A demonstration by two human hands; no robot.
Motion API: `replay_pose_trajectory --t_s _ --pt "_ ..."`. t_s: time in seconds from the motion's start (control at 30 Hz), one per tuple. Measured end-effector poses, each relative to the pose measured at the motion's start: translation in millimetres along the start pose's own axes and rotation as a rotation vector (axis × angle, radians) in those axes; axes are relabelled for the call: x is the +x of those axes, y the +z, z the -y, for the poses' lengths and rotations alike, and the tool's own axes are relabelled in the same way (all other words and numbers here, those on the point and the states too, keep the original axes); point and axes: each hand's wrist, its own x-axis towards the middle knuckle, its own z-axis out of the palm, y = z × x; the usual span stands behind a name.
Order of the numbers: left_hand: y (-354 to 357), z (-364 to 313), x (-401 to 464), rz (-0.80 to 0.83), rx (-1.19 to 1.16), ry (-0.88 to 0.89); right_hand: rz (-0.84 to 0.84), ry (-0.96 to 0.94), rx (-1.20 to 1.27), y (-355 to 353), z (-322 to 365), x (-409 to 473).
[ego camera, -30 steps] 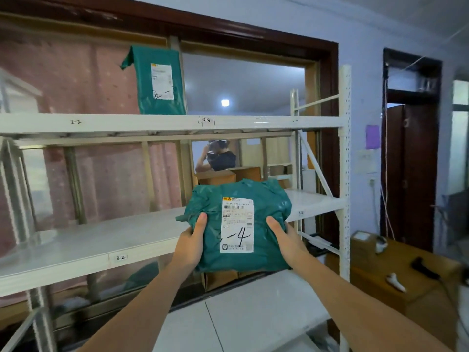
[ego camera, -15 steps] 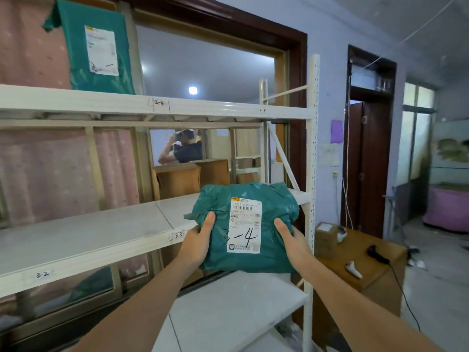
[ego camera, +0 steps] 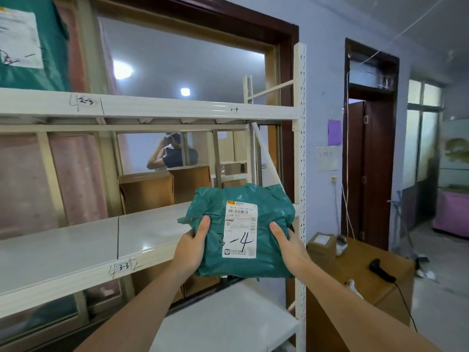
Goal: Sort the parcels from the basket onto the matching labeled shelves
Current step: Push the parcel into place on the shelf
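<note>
The white metal shelving rack [ego camera: 300,148] fills the left and centre, three boards in view. The top board [ego camera: 177,111] carries handwritten marks "2-3" and "2-4" on its front edge; the middle board [ego camera: 76,252] reads "3-3" beside a drawn divider line. Up at top left, a second green parcel [ego camera: 30,44] stands on the top board, its white label facing out. To the right, a brown wooden table [ego camera: 360,270] holds a small cardboard box [ego camera: 321,243] and a black handheld scanner [ego camera: 380,270]. Front and centre, the green parcel [ego camera: 241,229] is held up in the air before the right end of the middle board, label facing the camera with "3-4" written on it. The left hand [ego camera: 190,246] grips its left edge, thumb laid across the front. The right hand [ego camera: 289,246] grips its right edge the same way.
</note>
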Motion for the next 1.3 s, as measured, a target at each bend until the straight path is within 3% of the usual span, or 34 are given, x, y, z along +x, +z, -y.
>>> replay_pose_trajectory --t_s 0.47,0.77,1.3 --pt "9 -12 122 -0.119 -0.012 0.103 0.034 -0.124 0.036 23 7 146" --pt "18 -24 174 -0.196 -0.004 0.081 0.127 -0.198 0.055 25 25 219" --pt "80 -23 200 -0.497 -0.059 0.002 0.512 -0.405 -0.024 -7 10 322"
